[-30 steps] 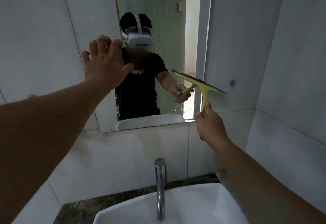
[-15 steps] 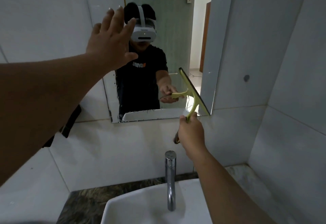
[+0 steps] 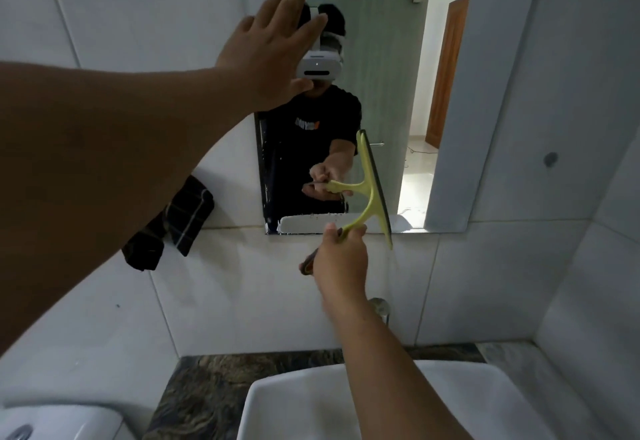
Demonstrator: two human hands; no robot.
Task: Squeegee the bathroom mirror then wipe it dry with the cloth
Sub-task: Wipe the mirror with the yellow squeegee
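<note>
Head view. The right hand (image 3: 341, 259) is closed in a fist around the handle of the yellow-green squeegee (image 3: 370, 190), whose blade stands nearly upright against the lower part of the mirror (image 3: 388, 93), its lower tip overhanging the mirror's bottom edge at about 5 o'clock from the handle. The left hand (image 3: 273, 48) is spread flat, fingers together and pointing toward 1 o'clock, over the mirror's upper left area; whether the palm actually touches the glass cannot be told. A dark checked cloth (image 3: 173, 224) hangs against the tiled wall at 9 o'clock from the squeegee, well apart from both hands.

Step in hand, as judged: a sideways squeegee pass along the mirror's lower band, where a pale streak remains. To do it well, the rubber edge should bear evenly along its whole length, tilted slightly into the direction of travel, and each pass should overlap the last.

Pose: both arms are extended forward, the left raised high across the frame, the right lower with the wrist roughly straight above the basin (image 3: 311, 405).
</note>
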